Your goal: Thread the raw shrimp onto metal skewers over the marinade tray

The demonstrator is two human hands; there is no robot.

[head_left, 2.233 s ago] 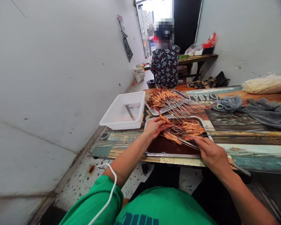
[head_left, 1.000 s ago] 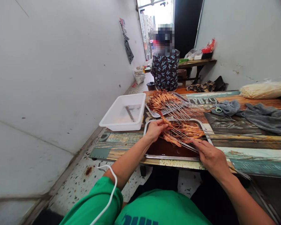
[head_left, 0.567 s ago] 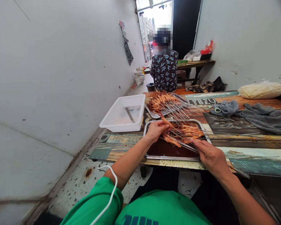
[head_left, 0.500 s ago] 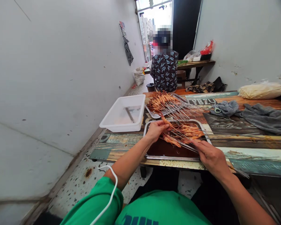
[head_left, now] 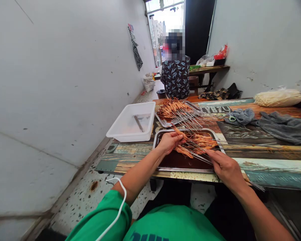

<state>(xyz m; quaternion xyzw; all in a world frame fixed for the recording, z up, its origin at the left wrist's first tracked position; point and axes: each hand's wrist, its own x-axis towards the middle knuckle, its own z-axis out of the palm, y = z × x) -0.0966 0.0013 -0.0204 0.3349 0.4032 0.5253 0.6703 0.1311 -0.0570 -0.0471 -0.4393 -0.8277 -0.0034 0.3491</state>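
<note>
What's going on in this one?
The person's left hand pinches an orange-brown food piece, and the right hand grips at least one metal skewer, both at the near tray. More pieces lie in it. Skewered pieces are piled on the far tray, and a white tub stands to the left.

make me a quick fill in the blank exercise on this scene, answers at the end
The left hand pinches food on a thin ____ skewer that the right hand also holds.
The white tub stands to the ____ of the nearer tray.
The wearer's sleeve is ____.
Missing words: metal; left; green
</note>
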